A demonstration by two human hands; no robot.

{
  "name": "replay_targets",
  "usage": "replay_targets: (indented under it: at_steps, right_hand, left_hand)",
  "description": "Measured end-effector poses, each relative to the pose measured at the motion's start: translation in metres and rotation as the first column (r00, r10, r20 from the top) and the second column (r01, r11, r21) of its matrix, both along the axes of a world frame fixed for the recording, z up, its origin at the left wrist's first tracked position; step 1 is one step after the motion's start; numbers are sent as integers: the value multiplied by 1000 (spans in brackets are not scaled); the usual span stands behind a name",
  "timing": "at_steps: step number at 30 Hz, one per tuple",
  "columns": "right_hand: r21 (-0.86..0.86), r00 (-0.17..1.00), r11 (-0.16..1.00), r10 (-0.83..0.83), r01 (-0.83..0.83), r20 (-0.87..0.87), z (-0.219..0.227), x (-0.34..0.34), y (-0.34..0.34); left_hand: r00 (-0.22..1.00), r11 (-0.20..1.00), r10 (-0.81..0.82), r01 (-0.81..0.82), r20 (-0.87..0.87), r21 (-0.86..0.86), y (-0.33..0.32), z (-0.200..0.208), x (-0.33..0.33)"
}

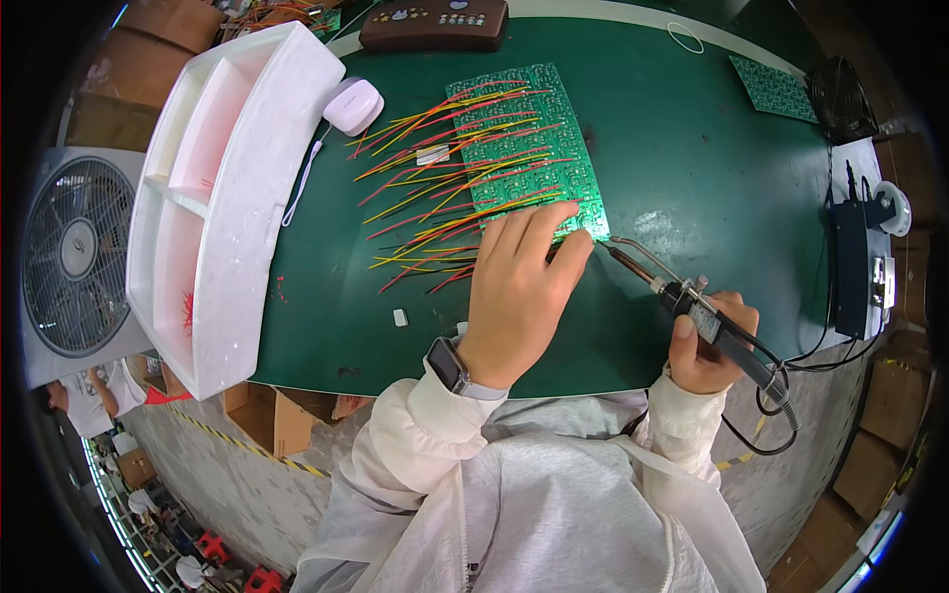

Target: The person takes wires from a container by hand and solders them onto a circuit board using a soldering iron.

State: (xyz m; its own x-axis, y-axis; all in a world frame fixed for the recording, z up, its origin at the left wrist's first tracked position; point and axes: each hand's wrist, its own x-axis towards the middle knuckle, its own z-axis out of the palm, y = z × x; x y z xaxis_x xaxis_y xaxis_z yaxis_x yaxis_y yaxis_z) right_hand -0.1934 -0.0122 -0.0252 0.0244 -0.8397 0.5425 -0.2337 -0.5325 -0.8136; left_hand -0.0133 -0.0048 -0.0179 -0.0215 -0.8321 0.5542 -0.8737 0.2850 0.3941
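Note:
A green circuit board panel (539,128) lies on the bench, with rows of red, yellow and black wires (425,188) fanning out past its left side. My left hand (524,287) is bent over the near end of the panel, its fingertips down at the near right corner. Wires pass beneath that hand; what its fingers pinch is hidden. My right hand (707,346) is closed around a soldering iron (707,321) with a thin curved metal tube along its front. The iron's tip meets or nearly meets the corner beside my left thumb.
A white foam tray (237,208) with compartments stands left, beside a pale pink case (353,106) and a fan (79,247). A brown box (435,25) sits at the back. Far right are another green board (774,87), a small black fan (840,99) and a soldering station (858,267) with cables.

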Motion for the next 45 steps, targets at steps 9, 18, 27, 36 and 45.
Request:
replay_targets:
  at_steps: [9,18,27,36,45]
  right_hand:
    - [22,998,1000,-17,16,54,1,2,0]
    - [-71,977,989,-114,128,178,-4,0,-10]
    - [-10,955,977,-206,213,215,-3,4,-7]
    - [35,954,963,-270,268,130,-3,2,-4]
    - [-75,956,954,-289,291,42,-5,0,-10]
  left_hand:
    - [1000,1000,7,-7,22,2,0,-2,1]
    - [999,1000,18,-18,44,-7,-1,-3,1]
    - [1000,999,-5,5,2,37,4,4,2]
    - [1000,999,-9,9,3,46,28,4,0]
    - [1000,1000,-11,11,7,23,27,1,1]
